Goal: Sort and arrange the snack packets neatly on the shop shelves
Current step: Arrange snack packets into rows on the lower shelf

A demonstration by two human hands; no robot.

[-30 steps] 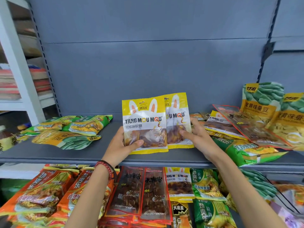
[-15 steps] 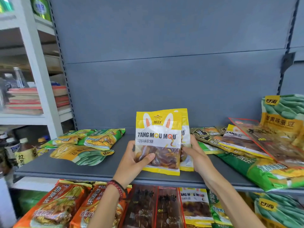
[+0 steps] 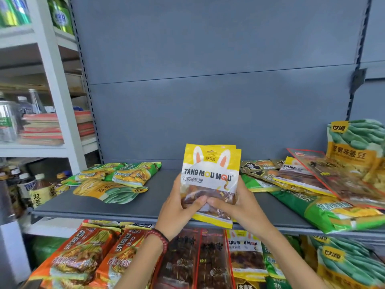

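Nearest, under the grey shelf (image 3: 125,207), lie orange packets (image 3: 83,257), dark packets with red edges (image 3: 195,265) and one yellow packet (image 3: 243,257) with the same print as those in the hands.

Above them the left hand (image 3: 179,205), with a bead bracelet (image 3: 161,239) on its wrist, and the right hand (image 3: 237,205) both grip a pair of yellow packets (image 3: 210,170) stacked front to back. The thumbs press on the clear window in front and meet near its middle. The fingers curl round the sides.

The pair stands upright, its bottom edge over the front lip of the grey shelf, about midway along it.

On that shelf to the left, green and yellow packets (image 3: 116,180) lie in a loose cluster, well apart from the hands. To the right a heap of mixed packets (image 3: 302,184) overlaps untidily, with tall bean packets (image 3: 354,147) at the far right.

Behind stands the grey back panel (image 3: 208,80). Further left a white rack (image 3: 56,80) holds bottles (image 3: 8,122), stacked books (image 3: 41,130) and green cans (image 3: 60,13).
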